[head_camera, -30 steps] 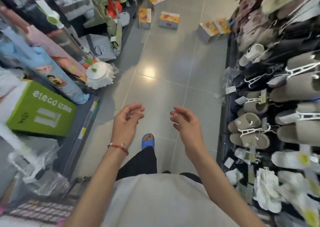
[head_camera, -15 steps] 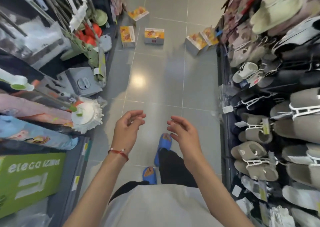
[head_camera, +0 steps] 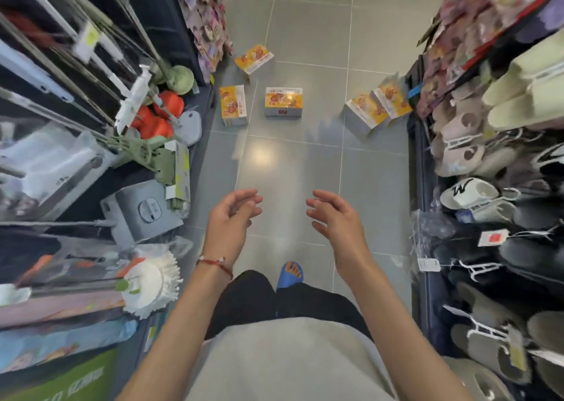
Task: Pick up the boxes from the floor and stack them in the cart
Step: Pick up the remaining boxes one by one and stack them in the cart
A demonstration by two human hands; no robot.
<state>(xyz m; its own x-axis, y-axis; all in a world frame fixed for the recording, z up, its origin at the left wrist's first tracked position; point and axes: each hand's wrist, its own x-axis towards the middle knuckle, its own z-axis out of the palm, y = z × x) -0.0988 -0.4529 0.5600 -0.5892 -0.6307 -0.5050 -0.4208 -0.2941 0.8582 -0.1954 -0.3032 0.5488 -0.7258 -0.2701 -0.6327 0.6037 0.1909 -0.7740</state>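
Boxes (head_camera: 283, 101) scattered on floor (head_camera: 305, 171), hands (head_camera: 232, 217) empty

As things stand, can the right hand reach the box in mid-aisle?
Probably not yet: the right hand is open, well short of the middle box. Only bare floor lies between, so stepping closer should do.
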